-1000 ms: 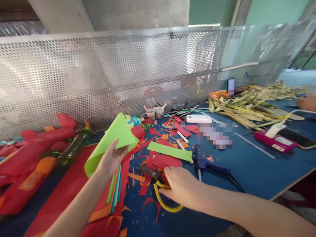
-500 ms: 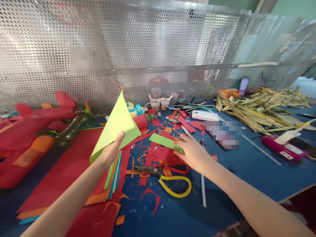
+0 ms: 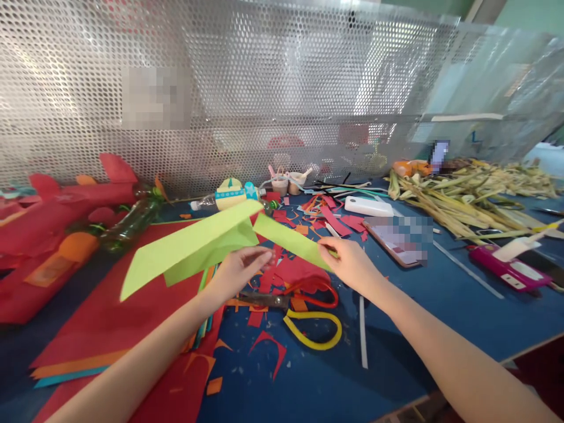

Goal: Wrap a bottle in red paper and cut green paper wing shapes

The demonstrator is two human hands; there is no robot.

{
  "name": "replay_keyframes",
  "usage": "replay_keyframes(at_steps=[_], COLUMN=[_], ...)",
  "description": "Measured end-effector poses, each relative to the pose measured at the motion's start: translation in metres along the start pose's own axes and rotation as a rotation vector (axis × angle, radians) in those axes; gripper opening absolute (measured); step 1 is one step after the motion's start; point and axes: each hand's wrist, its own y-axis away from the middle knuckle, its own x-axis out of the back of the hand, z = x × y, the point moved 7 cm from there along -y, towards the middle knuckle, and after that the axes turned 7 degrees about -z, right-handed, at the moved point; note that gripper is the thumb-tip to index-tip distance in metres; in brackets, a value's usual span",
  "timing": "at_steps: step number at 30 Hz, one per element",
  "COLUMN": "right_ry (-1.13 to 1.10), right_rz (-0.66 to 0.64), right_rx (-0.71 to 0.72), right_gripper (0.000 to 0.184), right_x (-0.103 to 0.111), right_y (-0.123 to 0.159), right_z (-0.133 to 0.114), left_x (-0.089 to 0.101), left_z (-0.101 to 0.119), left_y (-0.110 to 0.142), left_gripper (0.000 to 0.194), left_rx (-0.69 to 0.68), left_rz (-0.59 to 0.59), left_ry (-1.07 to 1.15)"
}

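Reviewing the head view, the only feed I have, I record two changes within the last half second. First, the green strip (image 3: pixel 288 238), flat on the bench (image 3: pixel 326 388) earlier, now appears raised; my right grip (image 3: pixel 352 261) pinches its near end. Second, the green sheet (image 3: pixel 194 247), upright in my left grip (image 3: pixel 240 270) earlier, is now tilted over the red sheets (image 3: pixel 101 299). That grip appears released, fingers loosely curled, nothing visible between them; whether the sheet has settled I cannot tell.

The strip's far end is just beside the sheet; contact cannot be confirmed. The scissors (image 3: pixel 282 302) lie unheld among the scraps (image 3: pixel 304 270). In my judgement, work has passed from sheet to strip.
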Motion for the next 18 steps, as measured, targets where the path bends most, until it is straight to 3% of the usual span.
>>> replay_keyframes(at_steps=[4, 7, 9, 11, 14, 16, 18], right_ry=[-0.518, -0.677, -0.703, -0.711, -0.661, -0.591, -0.553], right_rz=[-0.217, -0.383, -0.372, -0.320, -0.340, -0.328, -0.258], right_rx=[0.136, 0.161, 0.203, 0.272, 0.407, 0.474, 0.508], right_gripper=[0.031, 0.026, 0.026, 0.032, 0.045, 0.038, 0.019], right_x=[-0.018, -0.033, -0.034, -0.029, -0.028, -0.026, -0.022], right_y=[0.004, 0.012, 0.017, 0.020, 0.026, 0.027, 0.027], right_z=[-0.016, -0.026, -0.031, -0.034, -0.044, -0.049, -0.051], left_x=[-0.018, -0.013, -0.011, -0.012, -0.016, -0.019, -0.023], left_z=[0.002, -0.006, -0.014, -0.020, -0.023, -0.022, -0.021], left_y=[0.008, 0.009, 0.008, 0.005, 0.003, 0.005, 0.008], left_gripper=[0.034, 0.032, 0.032, 0.032, 0.029, 0.029, 0.029], left_rx=[-0.002, 0.010, 0.032, 0.056, 0.095, 0.113, 0.129], left_rz=[-0.099, 0.026, 0.061, 0.034, -0.006, -0.028, -0.045], left_ry=[0.289, 0.400, 0.436, 0.458, 0.454, 0.438, 0.412])
